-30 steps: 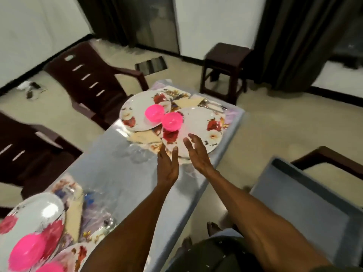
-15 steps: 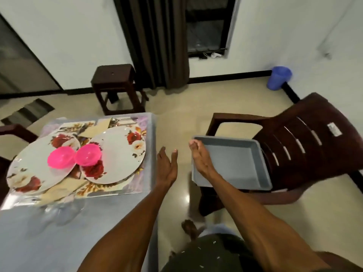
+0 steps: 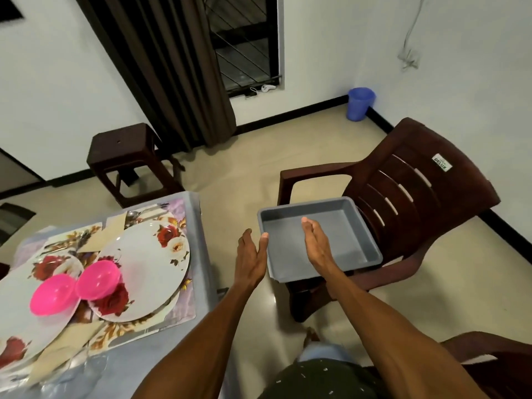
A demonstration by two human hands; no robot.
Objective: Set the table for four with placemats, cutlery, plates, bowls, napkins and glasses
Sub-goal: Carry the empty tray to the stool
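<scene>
On the table (image 3: 198, 254) at the left lie two floral plates (image 3: 149, 263), each with a pink bowl (image 3: 99, 279) on it, over floral placemats (image 3: 178, 315). Beige napkins (image 3: 110, 234) and cutlery (image 3: 144, 213) lie beside them. A grey tray (image 3: 345, 246) with nothing in it sits on a brown chair (image 3: 417, 191). My left hand (image 3: 250, 257) hangs with straight fingers by the tray's left rim, and my right hand (image 3: 316, 243) hovers flat above the tray's inside. Neither holds anything.
A dark brown stool (image 3: 126, 159) stands beyond the table's far end. A blue bucket (image 3: 359, 103) sits in the corner by the wall. Another brown chair's arm (image 3: 489, 358) shows at the bottom right. Bare floor lies between table and chair.
The view swung right from the table to the chair. Both hands moved from above the plates over to the grey tray, still holding nothing.
</scene>
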